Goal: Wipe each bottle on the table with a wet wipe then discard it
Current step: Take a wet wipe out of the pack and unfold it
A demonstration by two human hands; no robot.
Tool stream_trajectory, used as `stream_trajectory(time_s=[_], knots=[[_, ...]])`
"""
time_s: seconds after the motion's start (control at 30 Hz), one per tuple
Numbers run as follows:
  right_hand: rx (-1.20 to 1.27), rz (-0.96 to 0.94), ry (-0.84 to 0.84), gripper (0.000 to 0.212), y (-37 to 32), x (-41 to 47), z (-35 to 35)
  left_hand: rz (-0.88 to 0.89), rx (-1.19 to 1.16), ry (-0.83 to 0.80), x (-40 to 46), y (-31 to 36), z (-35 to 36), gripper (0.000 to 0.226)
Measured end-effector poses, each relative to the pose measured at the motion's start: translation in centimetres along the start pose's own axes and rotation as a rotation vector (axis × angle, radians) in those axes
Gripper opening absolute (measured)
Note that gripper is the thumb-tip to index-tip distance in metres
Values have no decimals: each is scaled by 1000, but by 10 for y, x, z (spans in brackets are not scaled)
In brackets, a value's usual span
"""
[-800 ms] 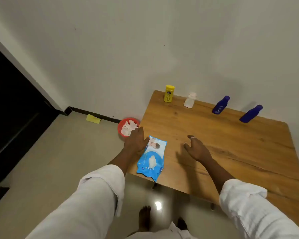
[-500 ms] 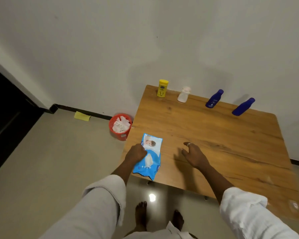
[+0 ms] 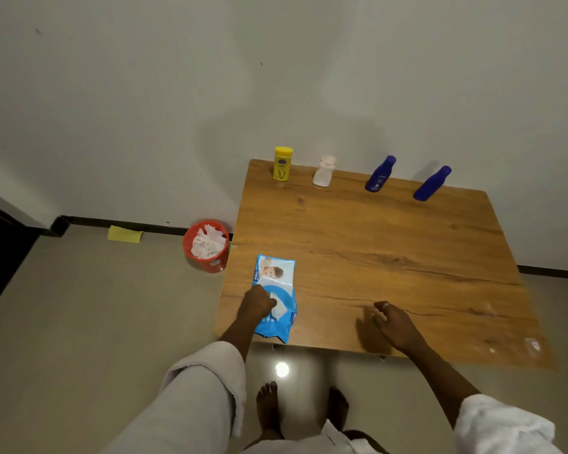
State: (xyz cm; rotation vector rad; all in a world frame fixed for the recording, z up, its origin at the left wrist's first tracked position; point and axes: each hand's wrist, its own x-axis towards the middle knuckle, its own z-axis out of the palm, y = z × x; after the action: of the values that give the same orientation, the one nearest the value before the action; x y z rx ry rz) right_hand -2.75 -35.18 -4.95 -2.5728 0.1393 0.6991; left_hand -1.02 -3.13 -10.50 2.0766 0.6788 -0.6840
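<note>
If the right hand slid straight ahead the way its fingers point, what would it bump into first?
Probably nothing soon. The right hand points up and slightly left across bare table. Far along that line stands the white bottle, maybe the nearer blue bottle; the exact line is uncertain.

Yellow bottle (image 3: 282, 164), white bottle (image 3: 323, 171), two blue bottles (image 3: 379, 174) (matching), red bin (image 3: 191, 253), wood-grain table (image 3: 391, 250).

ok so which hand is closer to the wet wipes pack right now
Left. The left hand is on the wet wipes pack, fingers pinching the white wipe at its opening. The right hand hovers over the table, well to the pack's right, not touching it.
</note>
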Motion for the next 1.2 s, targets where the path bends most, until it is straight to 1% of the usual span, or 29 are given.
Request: stream_trajectory(time_s=[0.2,0.33,0.4,0.43,0.47,0.53,0.6,0.67,0.7,0.73,0.77,0.8,0.87,0.93,1.03,1.1,1.17,1.2], knots=[[78,-15,25,41,-18,5,-4,-8,103,-144,-5,35,-30,14],[122,-35,35,40,-30,9,-8,101,122,-257,-22,66,-58,4],[180,-39,40,37,-36,10,-12,173,99,-283,-33,85,-72,7],[235,-33,41,34,-41,11,-15,217,67,-284,-39,96,-77,13],[321,-19,37,31,-48,10,-18,270,25,-277,-43,107,-79,21],[619,17,16,27,-69,6,-25,422,-81,-240,-51,129,-77,34],[1008,33,-37,33,-93,3,-38,598,-173,-193,-63,150,-67,42],[1353,10,-97,41,-113,0,-56,748,-191,-142,-76,165,-53,48],[1466,-19,-110,41,-119,-2,-67,802,-194,-122,-83,171,-45,51],[1526,-61,-106,37,-124,-4,-77,832,-208,-114,-87,174,-38,52],[1534,-97,-83,32,-126,-5,-87,846,-234,-125,-92,176,-31,52],[1505,-114,-46,27,-127,-7,-94,843,-257,-144,-93,175,-25,52],[1401,-90,51,19,-120,-5,-102,816,-276,-205,-95,175,-12,52],[1313,-50,117,19,-108,-1,-104,726,-324,-241,-98,175,-1,49],[1229,-23,151,21,-91,0,-102,460,-553,-254,-104,181,7,34],[1202,-39,149,16,-85,-2,-102,304,-726,-346,-105,188,12,23],[1193,-74,126,15,-83,-6,-104,231,-864,-437,-108,196,16,25],[1185,-95,116,15,-82,-7,-105,222,-914,-454,-109,201,18,26]])
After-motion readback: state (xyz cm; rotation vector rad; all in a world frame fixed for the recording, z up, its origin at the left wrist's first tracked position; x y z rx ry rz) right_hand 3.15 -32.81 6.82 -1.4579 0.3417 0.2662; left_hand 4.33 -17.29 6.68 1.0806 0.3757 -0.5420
